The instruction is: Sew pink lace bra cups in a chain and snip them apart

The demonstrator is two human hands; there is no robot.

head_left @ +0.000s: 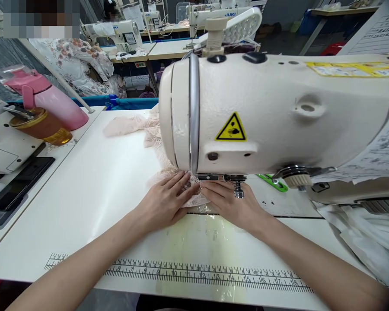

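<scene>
Head view shows your left hand [164,201] and right hand [235,203] flat, grip unclosed, on pale pink fabric [155,140] beneath the sewing machine [262,116]; likely light, soft and easily snagged, it is best held by its edges.

Cream it is, right across the sewing machine [262,99], with a warning triangle [231,128] loud in yellow and black and a label strip [353,69] in yellow and white! Below, the lacy fabric [154,136] comes in soft pale pink. White for the counter [113,185], tinted yellowish towards the front, and there's the ruler [175,274], all black ticks and numerals. Over to the left, a bottle [56,101] in two pinks, deeper up top, a cup [40,127] in amber brown, a phone [22,179] in black. Behind, a white garment [79,65] scattered with rusty-brown flowers!
</scene>
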